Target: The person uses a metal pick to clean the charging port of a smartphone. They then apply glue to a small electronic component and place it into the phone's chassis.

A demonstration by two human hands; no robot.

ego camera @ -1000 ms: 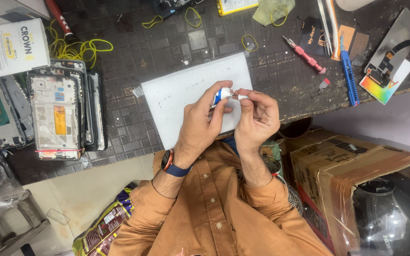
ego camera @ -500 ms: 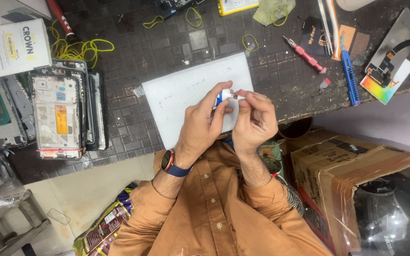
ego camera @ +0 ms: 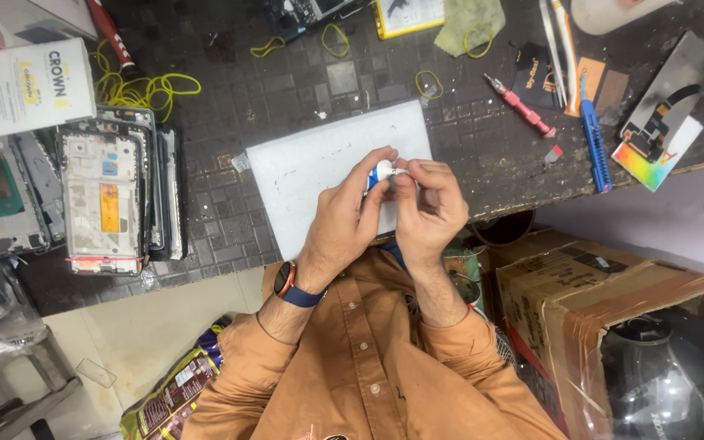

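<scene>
Both hands sit a touch lower and closer to us than a second ago, and the small tube has dropped with them; everything on the bench stays put.

We see the left hand (ego camera: 344, 224) curled around a small white and blue tube (ego camera: 380, 173), fingers closed on its body, thumb side up. Right hand (ego camera: 429, 208) is closed too, fingertips (ego camera: 405, 173) pinched at the white tip end of the tube. Hands touch each other at the tube. We cannot tell whether the cap is on or off, too small.

Tube is held in the air above the near edge of a white board (ego camera: 319, 175) lying flat on the dark tiled bench (ego camera: 230, 220).

Left wrist wears a dark watch with an orange rim (ego camera: 287, 281). Orange shirt sleeves (ego camera: 352, 367) fill the bottom.

Left of the board: a stack of phone frames (ego camera: 112, 195), more frames beside it at the edge. White carton (ego camera: 26, 85) above them, yellow rubber bands (ego camera: 136, 90) near it. Right of the board: red screwdriver (ego camera: 521, 106), blue cutter knife (ego camera: 595, 143), tweezers (ego camera: 552, 49), a phone screen part with a rainbow sheen (ego camera: 653, 134). Green cloth (ego camera: 468, 24) at the top. Cardboard box (ego camera: 605, 301) by the right knee, well apart from the hands, dark helmet-like shape inside under plastic.
</scene>
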